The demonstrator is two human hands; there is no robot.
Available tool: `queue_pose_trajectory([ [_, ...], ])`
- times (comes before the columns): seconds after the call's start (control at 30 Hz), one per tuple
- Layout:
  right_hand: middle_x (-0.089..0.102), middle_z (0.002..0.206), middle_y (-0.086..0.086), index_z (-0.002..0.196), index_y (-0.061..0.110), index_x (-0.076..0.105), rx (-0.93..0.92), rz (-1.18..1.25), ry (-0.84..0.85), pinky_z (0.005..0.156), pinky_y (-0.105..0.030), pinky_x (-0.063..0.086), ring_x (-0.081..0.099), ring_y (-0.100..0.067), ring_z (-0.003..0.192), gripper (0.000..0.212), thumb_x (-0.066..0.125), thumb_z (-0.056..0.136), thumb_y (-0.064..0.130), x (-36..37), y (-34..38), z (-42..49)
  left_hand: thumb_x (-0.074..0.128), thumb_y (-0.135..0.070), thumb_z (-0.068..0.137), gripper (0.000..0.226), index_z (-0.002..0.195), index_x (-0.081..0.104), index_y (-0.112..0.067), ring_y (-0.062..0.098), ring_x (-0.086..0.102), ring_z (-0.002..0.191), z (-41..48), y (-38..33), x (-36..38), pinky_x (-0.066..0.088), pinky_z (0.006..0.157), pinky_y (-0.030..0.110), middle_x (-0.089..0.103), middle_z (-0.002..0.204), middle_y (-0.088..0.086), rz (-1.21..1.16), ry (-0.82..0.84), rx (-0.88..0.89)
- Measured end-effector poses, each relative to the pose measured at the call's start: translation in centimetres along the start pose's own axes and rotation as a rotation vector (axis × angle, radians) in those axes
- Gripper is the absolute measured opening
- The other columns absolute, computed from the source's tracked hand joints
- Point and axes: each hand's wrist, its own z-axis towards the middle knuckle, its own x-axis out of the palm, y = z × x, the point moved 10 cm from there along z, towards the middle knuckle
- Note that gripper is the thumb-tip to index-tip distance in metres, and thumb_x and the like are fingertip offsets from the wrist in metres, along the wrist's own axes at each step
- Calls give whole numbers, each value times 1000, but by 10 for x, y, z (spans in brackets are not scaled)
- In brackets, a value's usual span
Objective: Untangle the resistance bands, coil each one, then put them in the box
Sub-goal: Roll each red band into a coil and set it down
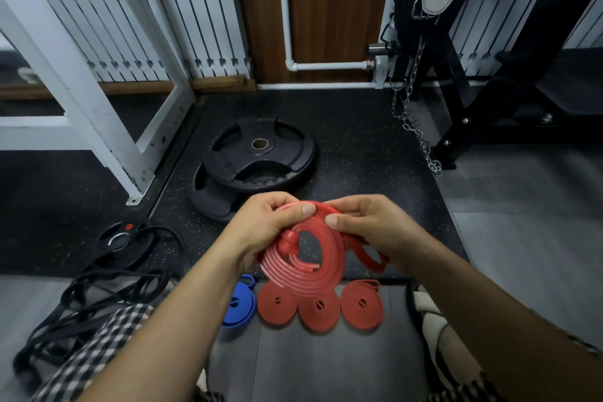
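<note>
A red resistance band (pixel 321 259), wound into a loose flat coil, is held up in front of me above the floor. My left hand (pixel 266 225) grips the coil at its upper left, thumb across the top. My right hand (pixel 368 225) pinches the band's free end at the coil's upper right, and a short loop hangs below that hand. On the floor below lie three tightly coiled red bands (pixel 319 308) in a row, with a coiled blue band (pixel 239 305) to their left. A tangle of black bands (pixel 98 287) lies at the lower left. No box is in view.
Two stacked black weight plates (pixel 257 157) lie on the speckled rubber mat ahead. A small black plate (pixel 125 240) sits by the black tangle. A white rack frame (pixel 98 114) stands at the left; a black bench frame with a hanging chain (pixel 414 121) stands at the right.
</note>
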Motion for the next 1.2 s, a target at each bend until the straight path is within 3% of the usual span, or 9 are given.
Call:
queue_pose_trajectory([
  [0.13,70,73,-2,92,13,68,40,59,-29,55,-18,53,64,-10,58,13,63,81,17,-14,4,-1,69,-24,61,20,70,62,-8,9,57,46,0,-6,-8,48,47,18,63,56,1,-115,-43,24],
  [0.27,70,73,-5,88,12,71,71,8,-28,66,-26,49,62,-16,65,29,65,69,33,-20,3,-2,68,-15,71,10,69,61,-8,7,57,44,0,-6,-11,47,45,17,63,53,0,-123,-71,41],
  [0.4,67,61,7,82,14,71,83,13,-45,61,-17,44,57,-3,58,18,64,74,28,-24,-1,-1,67,-12,78,10,70,63,-8,8,56,46,2,-6,-15,47,47,17,63,56,0,-76,-122,73],
  [0.57,59,61,3,79,8,68,108,142,-36,45,-13,35,49,-3,50,27,65,65,31,-20,-7,2,68,-13,77,9,70,64,-9,8,57,48,2,-10,-16,49,49,18,64,57,0,-81,-138,111],
  [0.73,56,52,6,83,7,62,103,269,-12,49,-18,40,46,-1,43,14,54,85,18,-9,-12,3,68,-14,74,6,72,65,-10,6,58,49,-2,-18,-17,49,50,16,65,57,-2,-71,-109,145],
  [0.87,52,56,3,78,17,70,40,72,-89,55,-21,34,41,-6,51,23,62,70,37,-14,-9,3,68,-23,63,16,71,64,-10,6,55,45,-3,-19,-22,47,47,16,63,55,-3,-83,-92,139],
  [1.03,44,65,-3,61,21,62,30,-41,-91,66,-27,34,40,-8,58,39,56,67,59,-10,-12,2,69,-21,64,15,71,63,-9,6,54,45,-1,-18,-26,46,47,15,63,55,-2,-92,-108,132],
  [1.13,43,65,-2,69,18,60,12,-34,-69,66,-27,34,38,-10,61,34,53,76,51,-9,-11,1,68,-18,70,10,71,63,-9,6,54,44,-1,-18,-27,46,47,15,62,54,-2,-88,-121,135],
  [1.2,50,66,3,81,21,64,-20,22,-77,62,-22,37,43,-7,60,19,52,87,35,-8,-9,1,67,-16,73,9,71,63,-9,5,53,44,-1,-18,-28,46,47,14,62,53,-3,-113,-129,137],
])
